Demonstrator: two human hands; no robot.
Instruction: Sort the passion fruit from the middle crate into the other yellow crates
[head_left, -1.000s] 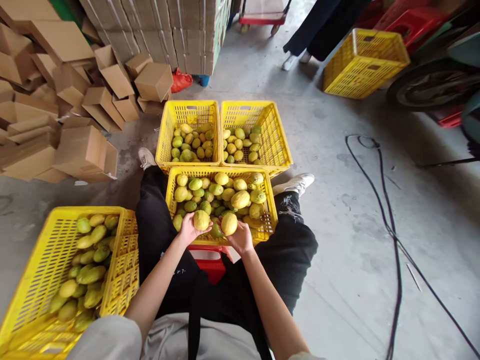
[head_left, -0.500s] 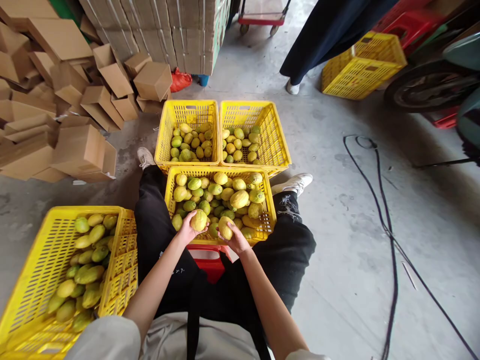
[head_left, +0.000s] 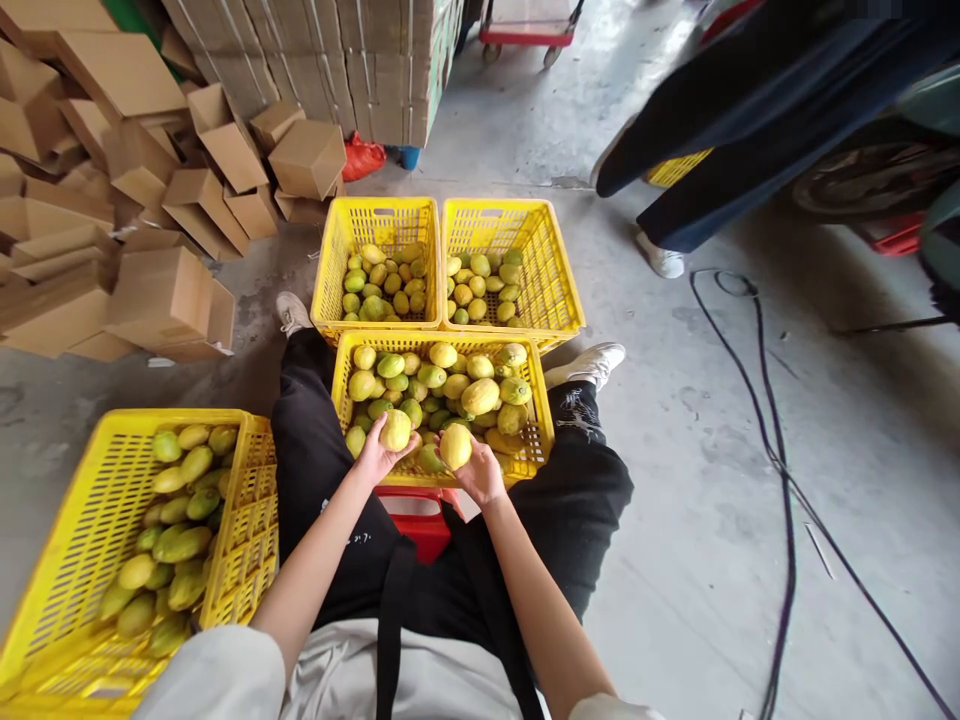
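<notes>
My left hand [head_left: 379, 452] is closed round a plump yellow fruit [head_left: 395, 431], much like a small papaya. A second yellow fruit [head_left: 455, 447] rests in the fingers of my right hand [head_left: 480, 472]. Both are held side by side, a little apart, over the near edge of a yellow crate [head_left: 546, 400] between my legs. That crate is filled with oval yellow and green fruit [head_left: 480, 396] of the same look. It stands in front of a red plastic stool or stand [head_left: 427, 535], only partly seen.
Two more yellow crates [head_left: 324, 260] [head_left: 564, 270] with fruit adjoin at the far side. Another yellow crate [head_left: 67, 530] holds longer fruit at my left. Cardboard boxes [head_left: 161, 295] pile up at far left. A black cable [head_left: 780, 470] lies right; a person's dark-trousered legs [head_left: 757, 130] are beyond.
The fruit in my right hand has turned and risen slightly; the left one has risen slightly too. The other person has stepped to the right and nearer, now covering most of the far yellow crate.
</notes>
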